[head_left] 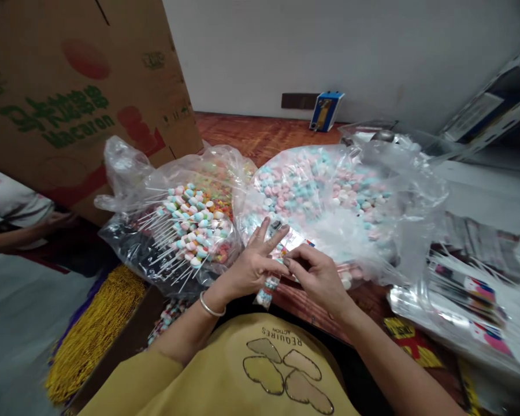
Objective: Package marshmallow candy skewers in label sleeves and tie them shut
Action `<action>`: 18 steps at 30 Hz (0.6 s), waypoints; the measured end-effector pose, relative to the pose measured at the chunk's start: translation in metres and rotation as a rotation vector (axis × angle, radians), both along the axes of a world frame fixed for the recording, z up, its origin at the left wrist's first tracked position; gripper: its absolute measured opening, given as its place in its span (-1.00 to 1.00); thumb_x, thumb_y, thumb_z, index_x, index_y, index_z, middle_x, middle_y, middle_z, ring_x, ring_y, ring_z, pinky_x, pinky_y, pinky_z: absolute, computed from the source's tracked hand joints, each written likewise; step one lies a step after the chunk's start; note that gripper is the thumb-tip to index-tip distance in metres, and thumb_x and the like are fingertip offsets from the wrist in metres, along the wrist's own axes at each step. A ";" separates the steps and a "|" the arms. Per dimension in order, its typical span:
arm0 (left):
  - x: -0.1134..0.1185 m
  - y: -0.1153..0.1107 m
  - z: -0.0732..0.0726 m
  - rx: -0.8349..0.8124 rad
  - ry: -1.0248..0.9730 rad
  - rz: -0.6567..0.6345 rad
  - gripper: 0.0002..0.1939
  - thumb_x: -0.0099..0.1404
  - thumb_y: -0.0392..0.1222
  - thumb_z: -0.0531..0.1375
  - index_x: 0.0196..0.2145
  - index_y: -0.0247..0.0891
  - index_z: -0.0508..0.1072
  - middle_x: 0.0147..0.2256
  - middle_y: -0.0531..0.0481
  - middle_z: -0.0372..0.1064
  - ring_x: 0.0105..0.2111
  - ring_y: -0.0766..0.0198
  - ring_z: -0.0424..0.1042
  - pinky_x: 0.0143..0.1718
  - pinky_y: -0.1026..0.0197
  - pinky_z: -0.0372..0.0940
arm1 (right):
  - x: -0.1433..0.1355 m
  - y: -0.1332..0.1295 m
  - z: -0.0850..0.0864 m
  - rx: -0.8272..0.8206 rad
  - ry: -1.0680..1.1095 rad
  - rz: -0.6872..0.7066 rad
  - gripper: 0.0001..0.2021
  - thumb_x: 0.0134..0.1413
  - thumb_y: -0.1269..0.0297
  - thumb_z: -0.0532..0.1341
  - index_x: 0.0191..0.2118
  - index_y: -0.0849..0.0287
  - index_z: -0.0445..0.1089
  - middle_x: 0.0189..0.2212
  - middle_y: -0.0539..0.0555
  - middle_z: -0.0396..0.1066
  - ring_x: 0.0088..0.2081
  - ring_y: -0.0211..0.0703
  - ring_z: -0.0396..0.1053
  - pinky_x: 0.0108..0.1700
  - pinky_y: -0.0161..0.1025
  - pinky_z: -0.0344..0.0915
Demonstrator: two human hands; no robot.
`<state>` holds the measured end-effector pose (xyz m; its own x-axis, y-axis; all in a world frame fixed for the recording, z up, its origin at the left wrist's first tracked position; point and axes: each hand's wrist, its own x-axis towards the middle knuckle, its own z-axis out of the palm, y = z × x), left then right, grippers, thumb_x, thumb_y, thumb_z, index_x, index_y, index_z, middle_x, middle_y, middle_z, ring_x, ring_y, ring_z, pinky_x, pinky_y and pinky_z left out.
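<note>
My left hand [260, 260] and my right hand [318, 276] meet in front of my chest. A small clear candy packet [265, 293] with pastel pieces inside hangs beneath my left hand, held between thumb and fingers, while two other fingers stick up. My right thumb and forefinger are pinched together at its upper part, touching my left fingertips. Just behind my hands is a printed wrapper [293, 238]; whether it joins the packet I cannot tell. Beyond lies a large clear bag [303, 179] of pink, blue and white marshmallows. Left of it, marshmallow sticks [195, 222] lie piled on plastic.
A tall cardboard box [82, 75] stands at the left, with a person's arm [21, 234] beside it. Printed wrappers [468, 300] and white sticks lie at right. A blue box [326, 111] rests against the wall. Yellow tasselled cords [97, 329] hang at lower left.
</note>
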<state>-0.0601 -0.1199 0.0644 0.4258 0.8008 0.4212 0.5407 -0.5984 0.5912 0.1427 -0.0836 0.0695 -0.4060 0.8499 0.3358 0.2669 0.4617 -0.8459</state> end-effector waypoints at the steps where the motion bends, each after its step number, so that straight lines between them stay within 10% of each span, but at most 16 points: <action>1: 0.002 -0.003 -0.005 0.081 0.082 0.047 -0.64 0.37 -0.43 0.14 -0.16 -0.04 0.67 0.50 0.19 -0.23 0.50 -0.02 -0.58 0.44 -0.40 -0.30 | 0.000 0.001 0.000 0.006 0.032 -0.026 -0.88 0.22 0.39 0.24 -0.37 0.14 0.45 -0.43 0.00 0.45 -0.38 -0.20 0.37 -0.31 -0.25 0.27; 4: 0.005 -0.011 -0.019 0.125 0.198 0.198 -0.57 0.34 -0.44 0.15 0.02 -0.06 0.60 0.51 0.12 -0.35 0.48 -0.15 -0.67 0.40 -0.51 -0.42 | -0.002 -0.001 0.004 0.053 0.123 -0.067 -0.94 0.25 0.34 0.28 -0.28 0.13 0.49 -0.35 0.03 0.47 -0.34 -0.20 0.39 -0.31 -0.26 0.29; 8: -0.005 -0.026 -0.018 -0.206 -0.113 0.201 -0.41 0.35 -0.23 0.21 0.32 -0.15 0.35 0.52 -0.04 -0.47 0.48 -0.27 -0.54 0.44 -0.37 -0.27 | -0.013 -0.007 0.013 0.145 0.078 0.196 -0.94 0.24 0.37 0.29 -0.28 0.11 0.49 -0.41 0.00 0.41 -0.39 -0.22 0.35 -0.37 -0.29 0.24; 14: -0.017 -0.066 -0.005 -0.431 -1.151 0.261 -0.24 0.25 0.36 0.21 0.20 -0.23 0.47 0.25 -0.18 0.38 0.34 -0.16 0.23 0.37 -0.10 0.14 | -0.080 -0.018 0.009 0.183 0.173 0.542 -0.90 0.23 0.45 0.26 -0.23 0.08 0.45 -0.36 0.00 0.46 -0.33 -0.19 0.42 -0.28 -0.28 0.32; 18: -0.035 -0.098 0.001 -0.255 -1.470 0.650 -0.52 0.19 0.12 0.38 -0.10 -0.33 0.62 -0.04 -0.26 0.58 0.10 -0.05 0.50 0.18 0.04 0.34 | -0.145 -0.050 -0.012 0.303 0.142 0.741 -0.89 0.28 0.45 0.17 -0.25 0.12 0.41 -0.25 0.09 0.48 -0.23 -0.15 0.46 -0.23 -0.28 0.35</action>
<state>-0.0949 -0.2175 0.0651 -0.6203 0.7839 -0.0273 -0.4396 -0.3185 0.8398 -0.0020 -0.1337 0.0580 -0.7637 0.2409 0.5990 -0.2985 0.6910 -0.6584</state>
